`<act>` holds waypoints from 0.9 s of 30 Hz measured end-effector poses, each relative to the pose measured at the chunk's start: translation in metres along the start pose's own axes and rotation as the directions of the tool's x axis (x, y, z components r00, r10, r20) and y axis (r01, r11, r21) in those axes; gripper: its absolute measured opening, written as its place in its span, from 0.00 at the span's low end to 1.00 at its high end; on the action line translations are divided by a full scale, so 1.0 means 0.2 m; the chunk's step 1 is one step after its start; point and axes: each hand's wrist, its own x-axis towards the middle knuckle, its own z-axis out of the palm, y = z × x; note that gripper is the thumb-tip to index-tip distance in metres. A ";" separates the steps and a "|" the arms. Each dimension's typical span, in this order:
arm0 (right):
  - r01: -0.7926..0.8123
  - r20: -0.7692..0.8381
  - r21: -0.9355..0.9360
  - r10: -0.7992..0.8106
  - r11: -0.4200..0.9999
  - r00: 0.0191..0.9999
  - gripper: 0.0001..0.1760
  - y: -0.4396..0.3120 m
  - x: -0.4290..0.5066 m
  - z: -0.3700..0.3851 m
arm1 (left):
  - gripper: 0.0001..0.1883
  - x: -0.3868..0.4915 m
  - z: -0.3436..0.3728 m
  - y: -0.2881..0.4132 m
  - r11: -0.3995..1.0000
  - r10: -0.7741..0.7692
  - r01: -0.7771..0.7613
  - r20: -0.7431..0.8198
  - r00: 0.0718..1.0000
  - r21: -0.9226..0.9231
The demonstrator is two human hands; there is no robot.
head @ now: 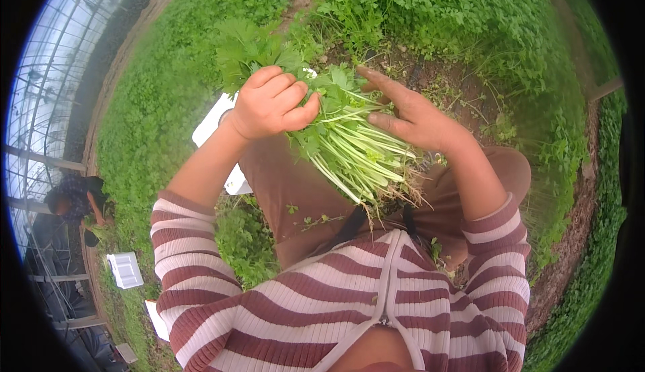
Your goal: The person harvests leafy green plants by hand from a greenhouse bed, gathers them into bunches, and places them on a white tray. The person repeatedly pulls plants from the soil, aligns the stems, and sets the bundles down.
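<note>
A bunch of leafy celery plants [363,150] with pale green stems and bare roots lies across my lap, its roots pointing down and to the right. My left hand [277,101] is closed around leafy tops at the upper left end of the bunch. To the right, my right hand [403,112] rests at the upper edge of the stems, its fingers apart and the thumb touching or just over them. Whether it grips any stem cannot be told. Part of a white container [237,180] shows behind my left forearm.
Dense green plants [453,9] grow ahead and at both sides, with bare soil [443,79] just beyond my knees. Another person [70,200] crouches at the far left near a white crate [125,270]. A greenhouse frame [45,160] curves along the left edge.
</note>
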 end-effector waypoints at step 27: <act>-0.031 0.108 0.992 0.700 -0.123 0.706 0.46 0.17 0.17 0.42 | 0.24 0.11 0.14 0.38 0.863 -0.505 0.428 0.422 0.753 0.268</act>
